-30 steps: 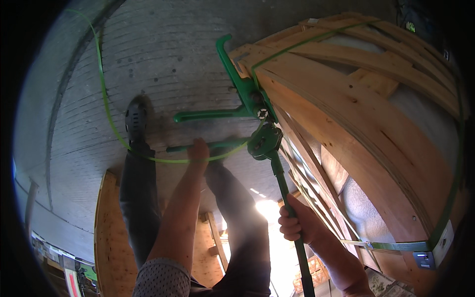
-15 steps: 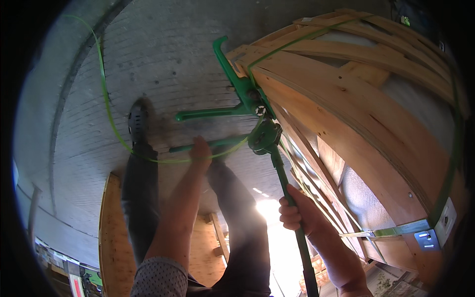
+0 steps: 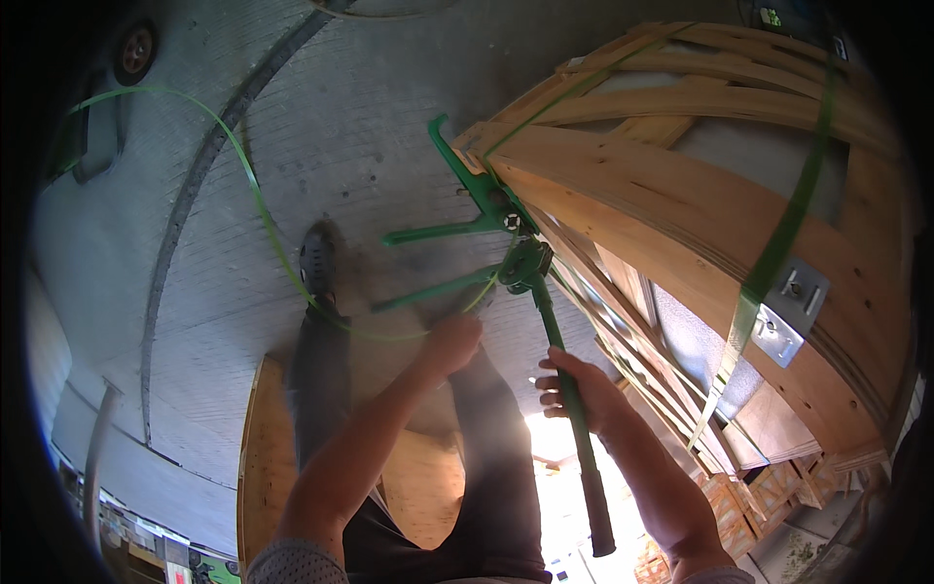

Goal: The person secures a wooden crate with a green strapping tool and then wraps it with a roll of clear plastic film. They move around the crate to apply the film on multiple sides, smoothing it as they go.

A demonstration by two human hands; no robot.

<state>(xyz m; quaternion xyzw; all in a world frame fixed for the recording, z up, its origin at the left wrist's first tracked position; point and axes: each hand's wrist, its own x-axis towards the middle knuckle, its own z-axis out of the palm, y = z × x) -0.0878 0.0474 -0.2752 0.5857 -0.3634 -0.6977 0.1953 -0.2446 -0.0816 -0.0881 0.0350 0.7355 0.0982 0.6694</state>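
A green strapping tensioner [image 3: 525,263] with long bar handles sits against the near corner edge of a wooden crate [image 3: 623,204]. Green strap [image 3: 258,195] curves over the floor from the far left and passes at my left hand [image 3: 454,343]. That hand is closed on the strap, just below the tool; its fingertips are partly hidden. My right hand [image 3: 595,394] is loosely round the tensioner's long lower handle, fingertips showing slightly spread past the bar. More green strap runs over the crate's top, through metal corner plates [image 3: 786,310].
My legs and a dark shoe [image 3: 319,258] are below the tool. Behind them stands a plywood board [image 3: 263,448]. A small wheel [image 3: 135,51] is at the far left, a grey post [image 3: 100,457] at the lower left. Glare shines between the legs and crate.
My left hand has moved right along the strap, closer to the tensioner. My right hand's fingers have loosened on the handle. The whole view has shifted, and more of the floor shows at left.
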